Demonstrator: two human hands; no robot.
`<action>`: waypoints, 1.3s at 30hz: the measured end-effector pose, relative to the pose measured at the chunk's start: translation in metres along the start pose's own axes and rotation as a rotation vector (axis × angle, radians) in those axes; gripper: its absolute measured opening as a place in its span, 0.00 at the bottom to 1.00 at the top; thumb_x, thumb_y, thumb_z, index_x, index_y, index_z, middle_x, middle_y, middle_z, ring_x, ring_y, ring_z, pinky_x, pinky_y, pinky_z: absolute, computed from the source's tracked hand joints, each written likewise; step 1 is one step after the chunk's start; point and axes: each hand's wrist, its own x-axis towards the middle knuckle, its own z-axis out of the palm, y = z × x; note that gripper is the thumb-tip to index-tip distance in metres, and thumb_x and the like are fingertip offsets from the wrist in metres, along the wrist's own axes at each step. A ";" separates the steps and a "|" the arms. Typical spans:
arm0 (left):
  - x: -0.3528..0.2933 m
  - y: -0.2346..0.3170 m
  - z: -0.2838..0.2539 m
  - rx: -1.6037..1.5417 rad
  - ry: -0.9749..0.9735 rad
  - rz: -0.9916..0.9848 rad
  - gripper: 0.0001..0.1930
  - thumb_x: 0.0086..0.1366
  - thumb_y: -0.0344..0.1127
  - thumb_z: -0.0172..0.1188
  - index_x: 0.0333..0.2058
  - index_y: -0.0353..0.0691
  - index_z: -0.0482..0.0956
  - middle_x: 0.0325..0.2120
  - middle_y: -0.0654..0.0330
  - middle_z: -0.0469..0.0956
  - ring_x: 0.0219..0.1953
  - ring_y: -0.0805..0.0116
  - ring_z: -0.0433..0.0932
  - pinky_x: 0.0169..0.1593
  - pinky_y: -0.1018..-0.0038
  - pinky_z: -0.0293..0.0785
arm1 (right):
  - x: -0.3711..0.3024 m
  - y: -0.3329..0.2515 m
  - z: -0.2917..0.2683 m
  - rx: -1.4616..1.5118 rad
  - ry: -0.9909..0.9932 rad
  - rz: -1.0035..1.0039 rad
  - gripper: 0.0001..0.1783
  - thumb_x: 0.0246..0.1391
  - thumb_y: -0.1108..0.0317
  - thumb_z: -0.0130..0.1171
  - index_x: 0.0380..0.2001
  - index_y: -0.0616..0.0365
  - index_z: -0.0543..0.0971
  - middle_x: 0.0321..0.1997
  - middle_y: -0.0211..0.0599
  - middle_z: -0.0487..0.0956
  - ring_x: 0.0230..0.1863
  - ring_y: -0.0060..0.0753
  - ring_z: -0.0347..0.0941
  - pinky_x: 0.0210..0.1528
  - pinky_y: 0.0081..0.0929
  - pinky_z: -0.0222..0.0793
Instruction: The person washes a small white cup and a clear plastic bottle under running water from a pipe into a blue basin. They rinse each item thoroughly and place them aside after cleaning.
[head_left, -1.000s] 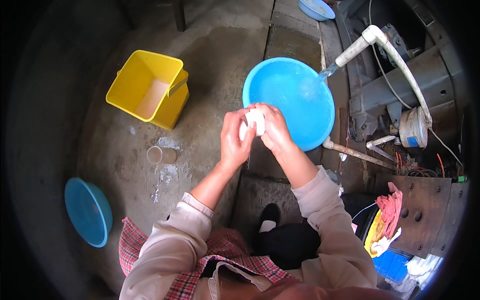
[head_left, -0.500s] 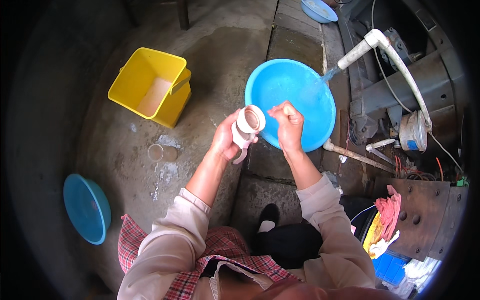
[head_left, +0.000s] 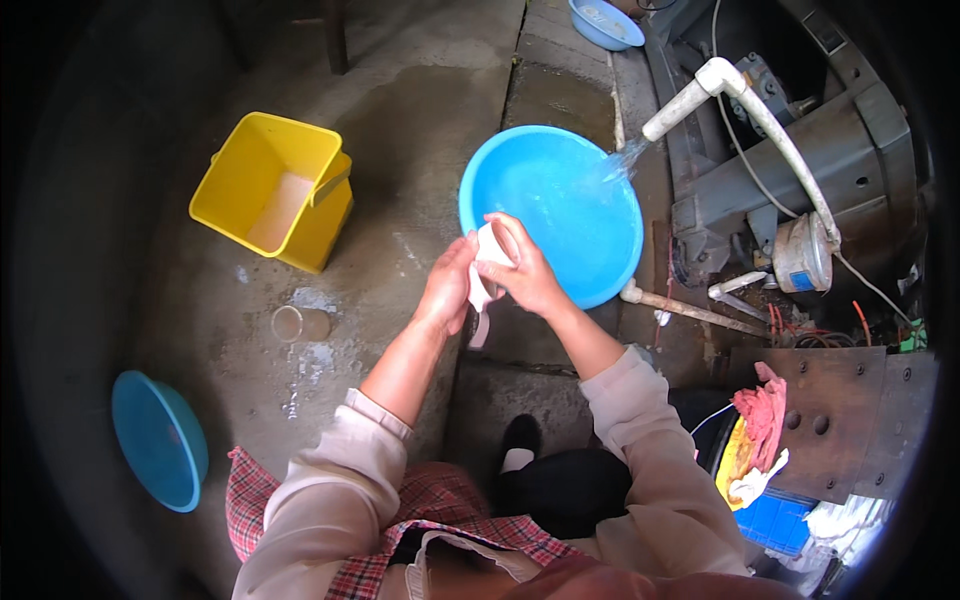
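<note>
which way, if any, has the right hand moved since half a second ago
Yes, the right hand moved left relative to the blue basin, onto the pale piece.

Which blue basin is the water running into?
The big basin under the white pipe; neither the left basin nor the small top basin has water pouring in.

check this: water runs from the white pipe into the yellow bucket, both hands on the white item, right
Wrong container: the head view shows water from the white pipe entering the large blue basin. Left hand and right hand are on the white item.
</note>
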 end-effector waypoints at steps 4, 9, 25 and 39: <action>-0.002 -0.007 0.010 0.092 0.066 0.001 0.20 0.71 0.49 0.44 0.50 0.39 0.66 0.36 0.56 0.76 0.35 0.67 0.79 0.32 0.69 0.80 | 0.051 0.006 -0.082 0.084 0.165 0.330 0.33 0.48 0.71 0.65 0.58 0.60 0.66 0.47 0.41 0.74 0.45 0.33 0.74 0.36 0.31 0.78; -0.005 -0.006 -0.008 -0.017 -0.016 -0.082 0.19 0.71 0.47 0.44 0.48 0.37 0.68 0.35 0.55 0.77 0.33 0.66 0.79 0.32 0.70 0.80 | 0.126 0.019 -0.228 -0.008 0.413 0.513 0.26 0.47 0.62 0.66 0.50 0.56 0.73 0.39 0.39 0.78 0.35 0.37 0.77 0.35 0.35 0.79; -0.007 -0.003 -0.038 -0.152 0.020 -0.075 0.17 0.70 0.46 0.46 0.44 0.37 0.72 0.34 0.56 0.78 0.33 0.66 0.79 0.33 0.69 0.80 | 0.170 0.006 -0.252 -0.656 0.262 0.844 0.18 0.50 0.48 0.61 0.32 0.52 0.80 0.24 0.32 0.77 0.17 0.27 0.71 0.12 0.23 0.67; -0.012 0.001 -0.044 -0.155 0.019 -0.085 0.16 0.70 0.46 0.46 0.43 0.39 0.72 0.34 0.57 0.78 0.34 0.66 0.79 0.34 0.69 0.80 | 0.171 0.022 -0.258 -0.466 0.375 0.768 0.13 0.51 0.60 0.52 0.30 0.59 0.77 0.23 0.39 0.77 0.18 0.33 0.73 0.15 0.28 0.70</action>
